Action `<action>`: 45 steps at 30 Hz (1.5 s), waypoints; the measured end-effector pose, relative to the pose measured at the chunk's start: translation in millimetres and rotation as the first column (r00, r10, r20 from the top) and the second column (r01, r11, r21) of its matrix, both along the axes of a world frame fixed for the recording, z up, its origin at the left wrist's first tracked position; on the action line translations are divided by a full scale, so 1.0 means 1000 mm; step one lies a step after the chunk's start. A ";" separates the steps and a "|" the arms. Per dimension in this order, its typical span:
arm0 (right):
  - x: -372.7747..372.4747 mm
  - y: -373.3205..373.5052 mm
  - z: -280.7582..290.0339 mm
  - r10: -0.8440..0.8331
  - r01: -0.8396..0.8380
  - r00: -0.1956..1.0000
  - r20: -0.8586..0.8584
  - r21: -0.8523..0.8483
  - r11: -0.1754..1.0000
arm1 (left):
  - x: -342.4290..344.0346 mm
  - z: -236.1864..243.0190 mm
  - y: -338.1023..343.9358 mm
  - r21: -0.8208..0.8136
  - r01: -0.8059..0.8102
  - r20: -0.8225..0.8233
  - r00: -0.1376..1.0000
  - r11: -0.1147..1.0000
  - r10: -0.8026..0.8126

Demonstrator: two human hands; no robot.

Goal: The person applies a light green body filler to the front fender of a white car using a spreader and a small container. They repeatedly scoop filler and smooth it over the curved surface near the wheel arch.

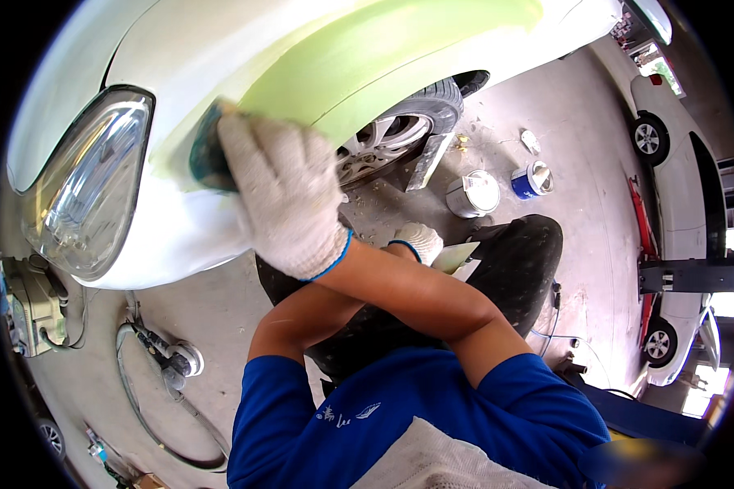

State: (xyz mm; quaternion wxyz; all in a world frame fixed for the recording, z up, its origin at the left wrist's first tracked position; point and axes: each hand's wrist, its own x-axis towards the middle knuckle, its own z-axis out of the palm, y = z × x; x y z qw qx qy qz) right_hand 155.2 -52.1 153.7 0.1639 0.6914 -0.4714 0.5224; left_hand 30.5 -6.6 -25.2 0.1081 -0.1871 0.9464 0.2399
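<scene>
My gloved right hand (pixel 277 183) presses a dark green pad (pixel 210 151) against the car's front fender (pixel 359 57), on the pale green patch just right of the clear headlight (pixel 86 183); its fingers are closed over the pad. My right forearm crosses over my left one. Lower down, by my dark-trousered knee, my gloved left hand (pixel 416 243) is curled at a pale flat board (pixel 455 257) with a greenish surface, partly hidden behind my forearm. Behind the fender's arch sits the wheel (pixel 383 143).
Two cans (pixel 473 194) (pixel 532 181) and a flat strip (pixel 428 163) are on the concrete floor (pixel 571 130). A sander with hose (pixel 179 359) lies lower left, below a machine (pixel 33 310). A white car (pixel 681 204) stands at right by a red lift (pixel 636 200).
</scene>
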 end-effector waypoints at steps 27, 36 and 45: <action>-0.332 0.109 0.091 0.147 -0.435 0.571 0.808 0.146 0.889 | -0.025 0.102 -0.019 0.574 -0.405 -0.445 0.576 0.712 0.686; -0.343 0.147 0.112 0.326 -0.558 0.703 0.632 0.207 0.803 | -0.030 0.173 0.019 0.584 -0.337 -0.565 0.484 0.738 0.668; -0.374 0.154 0.109 0.209 -0.338 0.926 0.313 0.444 0.830 | -0.029 0.190 0.027 0.695 -0.264 -0.565 0.376 0.669 0.735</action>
